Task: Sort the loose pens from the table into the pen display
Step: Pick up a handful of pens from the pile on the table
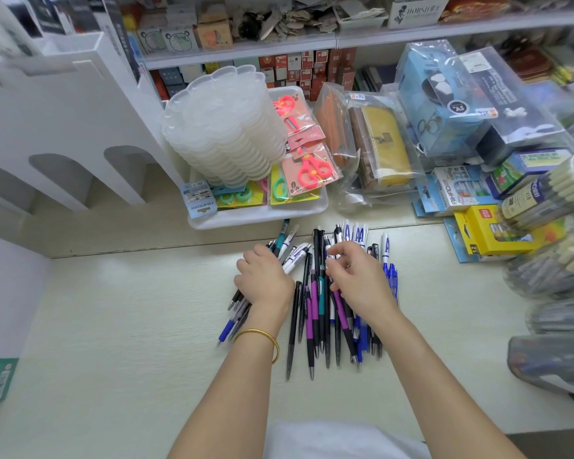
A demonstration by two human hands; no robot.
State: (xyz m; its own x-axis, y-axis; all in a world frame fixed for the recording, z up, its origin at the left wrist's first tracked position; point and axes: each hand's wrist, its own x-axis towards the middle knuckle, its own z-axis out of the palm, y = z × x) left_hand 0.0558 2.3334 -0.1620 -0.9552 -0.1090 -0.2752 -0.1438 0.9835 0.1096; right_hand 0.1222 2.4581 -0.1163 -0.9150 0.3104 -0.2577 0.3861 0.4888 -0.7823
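Entry, head view only.

Left hand [262,279]: palm down on the bench [130,326], fingers wrapped round a bundle of pens [234,321]. Tips stick out below the wrist, caps fan out past the knuckles. Gold bangle [260,337] on that wrist.

Right hand [357,279]: over the loose pens [315,313], fingers [337,251] bent, tips down among the pen tops at the far end of the pile. I cannot tell whether a pen is actually pinched or the fingertips only touch.

Loose pens: lying roughly parallel on the bench between and under the two hands, touching and overlapping. Black, purple, teal, blue and white-and-blue barrels.

White display stand [57,127]: far left of the bench, stepped, with arched openings along its side, well apart from the pile. I cannot make out its compartments from this angle.

Also noted: white tray [262,220] just beyond the pile, holding packaged scissors [312,168] and a tilted stack of translucent lids [222,127]. Yellow box [487,233] among packaged stock at right.
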